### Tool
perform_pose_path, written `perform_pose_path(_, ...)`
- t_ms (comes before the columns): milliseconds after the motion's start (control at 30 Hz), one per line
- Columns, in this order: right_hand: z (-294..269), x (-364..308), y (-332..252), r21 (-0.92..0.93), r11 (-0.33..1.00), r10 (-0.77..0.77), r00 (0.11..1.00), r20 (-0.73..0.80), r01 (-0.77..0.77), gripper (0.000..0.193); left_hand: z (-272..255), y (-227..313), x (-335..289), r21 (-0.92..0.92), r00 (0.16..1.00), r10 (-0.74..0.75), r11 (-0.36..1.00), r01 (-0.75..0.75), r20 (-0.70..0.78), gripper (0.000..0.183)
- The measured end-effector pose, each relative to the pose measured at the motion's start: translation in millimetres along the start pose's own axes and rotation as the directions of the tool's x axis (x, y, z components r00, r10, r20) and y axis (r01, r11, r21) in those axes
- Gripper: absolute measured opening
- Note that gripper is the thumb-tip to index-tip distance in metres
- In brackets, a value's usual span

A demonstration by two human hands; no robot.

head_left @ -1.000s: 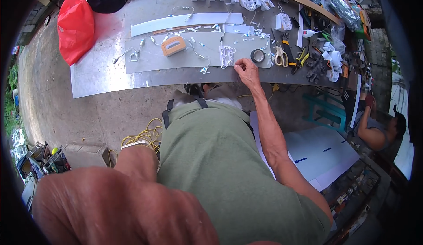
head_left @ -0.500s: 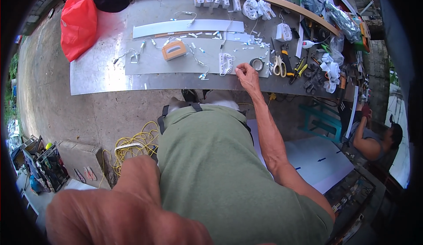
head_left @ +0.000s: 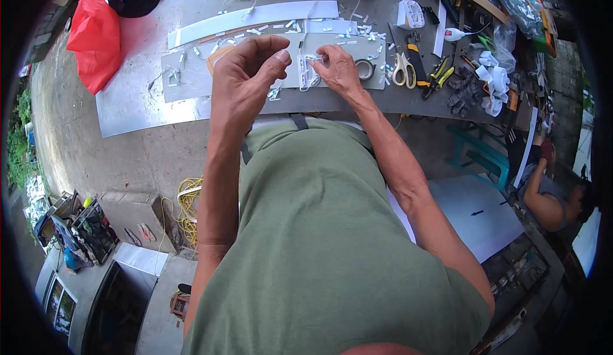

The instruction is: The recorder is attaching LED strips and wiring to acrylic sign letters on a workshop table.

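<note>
My left hand [head_left: 248, 77] is raised over the near part of the worktable, fingers curled and the thumb a little apart from them, with nothing visible between. To its right, my right hand [head_left: 338, 71] has its thumb and fingertips at the right side of a small white letter [head_left: 305, 79] with wiring on its face. A thin wire [head_left: 311, 20] runs up from the letter. Close to the right hand lies a roll of dark tape [head_left: 364, 69]. Partly behind my left hand is a tan box [head_left: 217, 60]. Small white light modules [head_left: 292, 25] are scattered beyond the hands.
Scissors [head_left: 403, 72], pliers [head_left: 440, 77] and a dark glove [head_left: 464, 94] lie on the right. A long white strip [head_left: 255, 20] crosses the table. A red bag [head_left: 96, 42] sits at left. Yellow cable [head_left: 188, 205] coils below. A teal stool [head_left: 476, 151] and another person [head_left: 543, 192] are at right.
My left hand has come up from the lower left to above the table. My right hand has shifted left and up against the letter. The whole view has tilted slightly.
</note>
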State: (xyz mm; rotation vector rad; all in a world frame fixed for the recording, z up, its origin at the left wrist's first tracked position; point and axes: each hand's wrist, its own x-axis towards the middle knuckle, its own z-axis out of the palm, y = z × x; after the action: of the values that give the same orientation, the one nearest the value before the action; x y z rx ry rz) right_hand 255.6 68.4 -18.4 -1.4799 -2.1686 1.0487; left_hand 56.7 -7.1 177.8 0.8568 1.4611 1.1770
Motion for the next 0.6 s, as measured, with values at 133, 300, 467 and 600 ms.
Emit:
perform_pose_path(133,-1,5,-12,-0.109,0.994,-0.017,0.998,0.052,0.023,0.035,-5,-132,30,0.418,0.991,-0.1,0.899,0.13,-0.092,0.035)
perform_pose_path(300,1,11,-7,-0.077,0.997,0.008,0.998,0.062,-0.004,0.029,11,-171,39,0.505,0.989,-0.146,0.854,0.127,-0.003,0.041)
perform_pose_path(467,-15,19,-3,0.038,0.987,0.152,0.978,0.14,-0.159,0.027,20,-173,48,0.473,0.985,-0.17,0.871,0.137,0.028,0.045)
perform_pose_path(600,-27,14,5,0.533,0.756,0.243,0.919,0.31,-0.38,0.024,24,-170,49,0.412,0.98,-0.193,0.898,0.154,0.054,0.049)
